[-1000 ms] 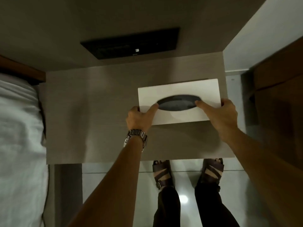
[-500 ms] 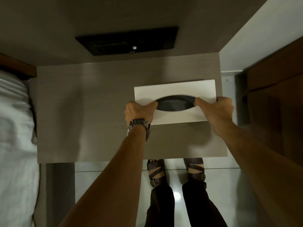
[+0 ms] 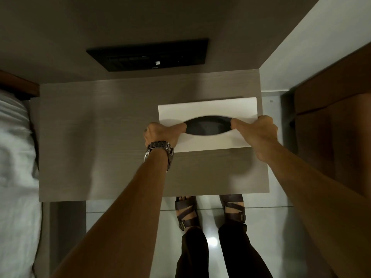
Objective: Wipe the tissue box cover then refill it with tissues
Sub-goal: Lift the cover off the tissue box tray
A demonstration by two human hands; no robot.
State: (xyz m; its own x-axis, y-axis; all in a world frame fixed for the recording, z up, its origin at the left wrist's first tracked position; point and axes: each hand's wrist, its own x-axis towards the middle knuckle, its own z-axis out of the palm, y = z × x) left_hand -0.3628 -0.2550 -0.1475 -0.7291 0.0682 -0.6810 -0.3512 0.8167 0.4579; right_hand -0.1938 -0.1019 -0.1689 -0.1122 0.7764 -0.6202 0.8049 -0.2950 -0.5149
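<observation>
A white rectangular tissue box cover with a dark oval slot rests on the right part of the grey bedside table. My left hand, a metal watch on its wrist, grips the cover's left end with a finger at the slot's left tip. My right hand grips the right end, thumb at the slot's right tip. The slot looks dark inside; no tissues show.
A black switch panel is set in the wall behind the table. A bed with white linen lies at the left. A brown wooden cabinet stands at the right. My sandalled feet are on the glossy floor below the table's front edge.
Both hands have closed more tightly on the cover's ends, fingers curling at the slot's tips. The cover has stayed in about the same spot on the table.
</observation>
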